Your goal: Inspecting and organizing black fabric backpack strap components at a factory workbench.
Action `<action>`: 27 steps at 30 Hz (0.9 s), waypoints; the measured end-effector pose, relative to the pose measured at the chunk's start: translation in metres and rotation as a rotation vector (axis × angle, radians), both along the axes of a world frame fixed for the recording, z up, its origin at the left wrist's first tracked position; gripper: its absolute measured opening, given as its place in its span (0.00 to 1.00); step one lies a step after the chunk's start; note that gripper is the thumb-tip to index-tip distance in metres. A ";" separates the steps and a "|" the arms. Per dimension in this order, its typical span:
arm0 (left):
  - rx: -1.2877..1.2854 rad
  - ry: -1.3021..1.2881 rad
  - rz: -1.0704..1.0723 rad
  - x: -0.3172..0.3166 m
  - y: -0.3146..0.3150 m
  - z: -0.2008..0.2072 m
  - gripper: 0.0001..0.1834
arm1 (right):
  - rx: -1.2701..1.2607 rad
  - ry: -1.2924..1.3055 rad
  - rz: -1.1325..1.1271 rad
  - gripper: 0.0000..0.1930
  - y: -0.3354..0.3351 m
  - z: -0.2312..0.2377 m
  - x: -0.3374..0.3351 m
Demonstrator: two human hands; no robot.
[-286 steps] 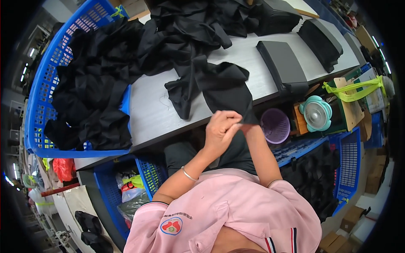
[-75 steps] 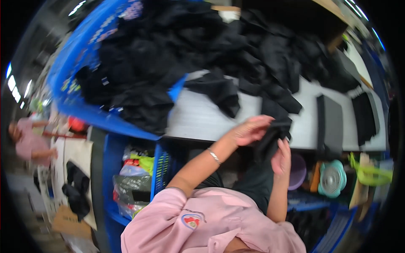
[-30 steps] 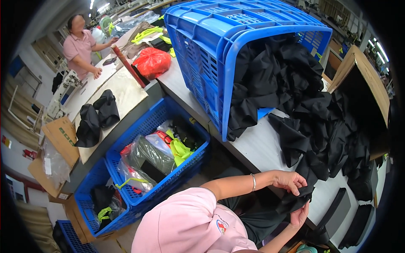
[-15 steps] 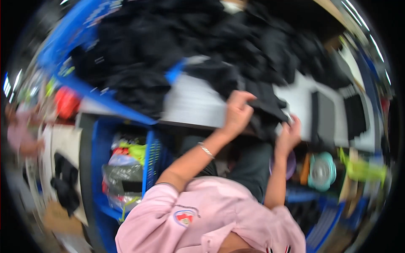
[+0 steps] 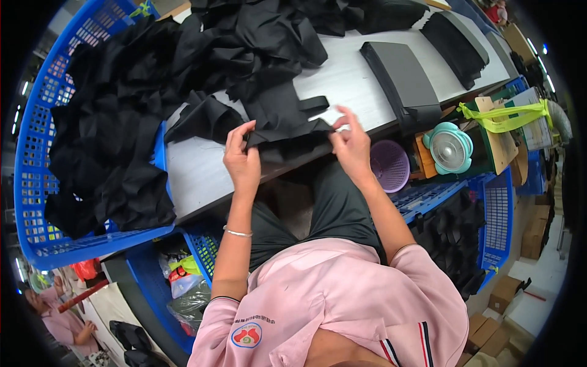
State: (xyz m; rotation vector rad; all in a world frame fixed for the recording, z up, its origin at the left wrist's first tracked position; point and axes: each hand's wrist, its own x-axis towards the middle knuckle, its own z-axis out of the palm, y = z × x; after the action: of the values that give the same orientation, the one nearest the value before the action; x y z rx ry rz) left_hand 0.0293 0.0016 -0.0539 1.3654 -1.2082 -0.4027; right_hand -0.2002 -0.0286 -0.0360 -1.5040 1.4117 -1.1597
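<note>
A black fabric piece (image 5: 287,131) is gripped at both ends and held stretched just above the near edge of the grey surface (image 5: 342,76). Its left end is pinched by the left hand (image 5: 242,160), thumb & fingers closed on the cloth; its right end is pinched by the right hand (image 5: 351,147), w/ some fingers raised off it. A thin bracelet (image 5: 237,233) is worn on the left wrist.

Behind the held piece, a heap of loose black fabric (image 5: 244,55) is spread over the surface, spilling from a big blue crate (image 5: 36,183) tipped on its side at the left; more black cloth (image 5: 104,165) is seen inside it. To the right on the surface, a neat dark stack (image 5: 400,82) is laid flat, w/ a second dark stack (image 5: 458,40) farther off, well apart from the hands.

Below the surface edge, right of the right hand, a small purple basket (image 5: 390,165) is placed, and beside it a mint-green round fan (image 5: 450,148). A yellow-green strap (image 5: 504,116) is seen on a board beyond the fan. A blue bin (image 5: 495,220) w/ dark pieces is set at lower right. A pink top (image 5: 342,306) & dark trousers are worn by the seated person. At lower left, another person in pink (image 5: 58,315) is partly visible, well apart.
</note>
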 end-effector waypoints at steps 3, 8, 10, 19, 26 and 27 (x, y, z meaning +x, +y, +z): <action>0.107 0.093 -0.060 0.007 0.011 0.001 0.24 | -0.070 0.049 0.203 0.22 -0.010 0.011 -0.019; 0.156 0.184 -0.166 0.003 0.043 0.011 0.32 | -0.525 0.901 -0.494 0.21 -0.076 0.022 -0.098; 0.139 0.256 -0.176 -0.001 0.052 0.015 0.30 | -0.462 0.981 -0.568 0.20 -0.100 0.010 -0.128; -0.042 0.420 -0.160 -0.034 0.077 0.028 0.19 | -0.119 0.607 -0.467 0.13 -0.114 0.036 -0.161; 0.161 0.734 -0.809 -0.076 0.066 0.037 0.47 | -0.950 0.835 -0.275 0.15 0.023 0.050 -0.043; 0.144 0.854 -0.838 -0.078 0.064 0.036 0.53 | -0.994 0.804 -0.201 0.17 0.045 0.052 -0.026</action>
State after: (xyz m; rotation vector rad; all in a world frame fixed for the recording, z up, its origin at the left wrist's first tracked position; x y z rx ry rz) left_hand -0.0488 0.0654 -0.0183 0.5817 -0.9525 -1.5089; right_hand -0.2262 0.0163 0.0162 -2.8043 1.5702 -1.5901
